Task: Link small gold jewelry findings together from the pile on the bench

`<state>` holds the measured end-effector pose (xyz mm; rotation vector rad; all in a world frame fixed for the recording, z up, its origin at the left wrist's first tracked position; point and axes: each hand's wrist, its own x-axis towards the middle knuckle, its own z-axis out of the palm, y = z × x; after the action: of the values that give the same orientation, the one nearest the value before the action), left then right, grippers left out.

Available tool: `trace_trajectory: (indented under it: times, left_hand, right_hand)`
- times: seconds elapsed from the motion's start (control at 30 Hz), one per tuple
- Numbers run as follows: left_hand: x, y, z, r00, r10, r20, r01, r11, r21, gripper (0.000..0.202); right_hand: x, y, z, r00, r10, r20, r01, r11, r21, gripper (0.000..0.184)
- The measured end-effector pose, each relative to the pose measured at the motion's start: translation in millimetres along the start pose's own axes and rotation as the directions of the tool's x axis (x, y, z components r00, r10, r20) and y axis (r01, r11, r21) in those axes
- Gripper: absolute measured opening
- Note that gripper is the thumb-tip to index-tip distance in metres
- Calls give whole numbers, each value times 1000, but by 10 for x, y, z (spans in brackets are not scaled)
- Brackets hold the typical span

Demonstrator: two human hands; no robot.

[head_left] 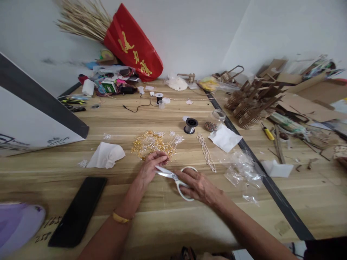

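In the head view, my right hand (199,185) has its fingers through the white-handled scissors (179,182). Their blades are slightly parted and point left, close to the fingers of my left hand (153,162). My left fingers are pinched together at the near edge of a tangled pile of gold and silvery-white beaded wire sprigs (151,142). Whatever lies between those fingertips is too small to make out. To the right of the pile lies a pale beaded strand (206,153). A spool of silver wire (191,125) stands behind it.
A black phone (78,213) and a white tissue (106,156) lie left. On the right are a clear jar of beads (214,121), a white paper (225,138), clear plastic bags (242,169) and small woven baskets (251,104). A white box (35,119) stands at far left.
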<state>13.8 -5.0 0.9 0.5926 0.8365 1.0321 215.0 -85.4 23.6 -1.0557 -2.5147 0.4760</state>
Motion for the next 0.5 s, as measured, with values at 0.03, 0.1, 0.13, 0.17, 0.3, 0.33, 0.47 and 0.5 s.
trace_trajectory:
  times: [0.03, 0.1, 0.13, 0.17, 0.3, 0.33, 0.47, 0.5]
  left_hand:
    - [4, 17, -13, 1000, 8, -3, -8, 1000, -6, 22]
    - [8, 54, -40, 1000, 27, 13, -27, 1000, -10, 24]
    - [9, 73, -54, 999, 33, 24, -33, 999, -4, 24]
    - [10, 90, -66, 999, 35, 32, -35, 999, 6, 24]
    - [11, 129, -94, 999, 44, 30, -45, 997, 56, 25]
    - [11, 130, -95, 998, 49, 33, -51, 996, 69, 26]
    - [2, 120, -79, 996, 63, 63, -71, 989, 127, 26]
    - [-5, 120, -71, 996, 63, 66, -72, 988, 139, 26]
  right_hand:
    - [-2, -23, -28, 999, -29, 41, 27, 998, 48, 45]
    - [-3, -68, -95, 992, -50, 113, 35, 991, 131, 45]
    - [-3, -87, -132, 987, -43, 157, 18, 987, 160, 44]
    - [-4, -102, -171, 980, -30, 196, -6, 984, 180, 43]
    - [-15, -146, -302, 937, -21, 350, -45, 982, 181, 31]
    - [-18, -160, -317, 924, -29, 380, -35, 986, 160, 29]
    - [-31, -273, -286, 904, 12, 427, 0, 1000, -26, 28]
    - [-35, -312, -267, 911, 33, 411, 3, 996, -86, 26]
